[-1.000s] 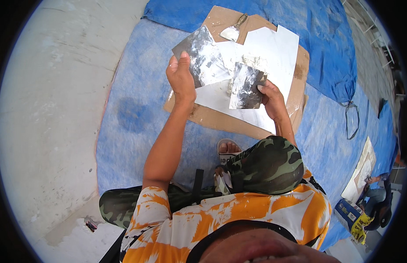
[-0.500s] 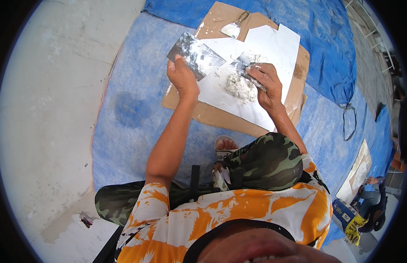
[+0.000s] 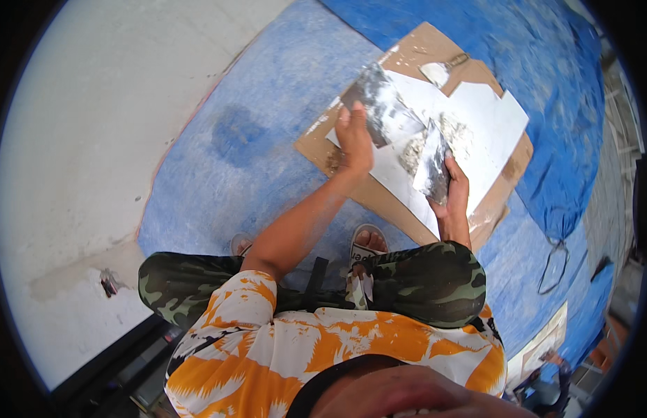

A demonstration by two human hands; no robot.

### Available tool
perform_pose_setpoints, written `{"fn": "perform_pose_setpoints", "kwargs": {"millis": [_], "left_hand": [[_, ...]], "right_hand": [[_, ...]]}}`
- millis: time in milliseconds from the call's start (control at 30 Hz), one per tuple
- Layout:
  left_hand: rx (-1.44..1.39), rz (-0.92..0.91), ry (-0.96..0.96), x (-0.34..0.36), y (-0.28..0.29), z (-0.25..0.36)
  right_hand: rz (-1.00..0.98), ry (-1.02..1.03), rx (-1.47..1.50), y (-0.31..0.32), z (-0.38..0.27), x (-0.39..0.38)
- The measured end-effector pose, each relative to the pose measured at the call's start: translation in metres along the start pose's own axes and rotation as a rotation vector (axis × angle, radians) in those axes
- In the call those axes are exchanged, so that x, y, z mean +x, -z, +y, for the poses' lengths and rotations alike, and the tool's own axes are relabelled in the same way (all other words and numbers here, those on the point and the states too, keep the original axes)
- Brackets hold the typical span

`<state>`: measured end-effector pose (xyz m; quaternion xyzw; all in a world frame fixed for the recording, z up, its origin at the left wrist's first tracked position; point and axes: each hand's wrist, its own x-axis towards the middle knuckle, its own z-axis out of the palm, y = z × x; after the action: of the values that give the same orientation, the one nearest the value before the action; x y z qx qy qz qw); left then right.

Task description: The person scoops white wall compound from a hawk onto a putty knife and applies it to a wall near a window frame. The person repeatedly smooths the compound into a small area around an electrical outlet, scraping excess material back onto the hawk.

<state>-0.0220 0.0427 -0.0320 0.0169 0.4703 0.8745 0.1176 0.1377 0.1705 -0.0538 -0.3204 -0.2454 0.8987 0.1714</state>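
My left hand (image 3: 355, 138) grips a flat metal plate (image 3: 385, 104) smeared with white paste, thumb lying on its near edge. In my right hand (image 3: 453, 189) is a metal scraper blade (image 3: 431, 161), tilted up, its tip close to the plate's right corner; I cannot tell whether they touch. Wet white putty (image 3: 459, 138) lies in lumps behind and around the blade, partly hidden by it. Under it is a white sheet (image 3: 501, 129) on a piece of cardboard (image 3: 522, 161). A putty knife (image 3: 440, 71) with a coated blade rests at the cardboard's far end.
Blue sheeting (image 3: 268, 188) covers the floor, with a brighter blue tarp (image 3: 546, 83) at far right. A pale bare surface (image 3: 114, 125) runs along the left. Another person (image 3: 546, 390) works over a board (image 3: 546, 341) at lower right. A black cord loop (image 3: 553, 268) lies on the sheeting.
My view has turned, so the cardboard sits further right. The right hand's blade has swung from lying low over the putty to upright, nearer the plate. Both tools stay held.
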Motion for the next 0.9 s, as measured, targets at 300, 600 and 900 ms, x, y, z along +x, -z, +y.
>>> {"fn": "perform_pose_setpoints", "kwargs": {"millis": [300, 600, 900], "left_hand": [[0.622, 0.041, -0.121, -0.004, 0.039, 0.055], [0.343, 0.746, -0.353, 0.033, 0.056, 0.135], [-0.349, 0.573, 0.218, 0.002, 0.076, 0.139]], "right_hand": [[-0.184, 0.778, -1.126, -0.067, -0.047, 0.050], [-1.243, 1.217, -1.656, -0.211, -0.052, 0.039], [-0.928, 1.010, -1.606, -0.176, 0.001, 0.027]]}}
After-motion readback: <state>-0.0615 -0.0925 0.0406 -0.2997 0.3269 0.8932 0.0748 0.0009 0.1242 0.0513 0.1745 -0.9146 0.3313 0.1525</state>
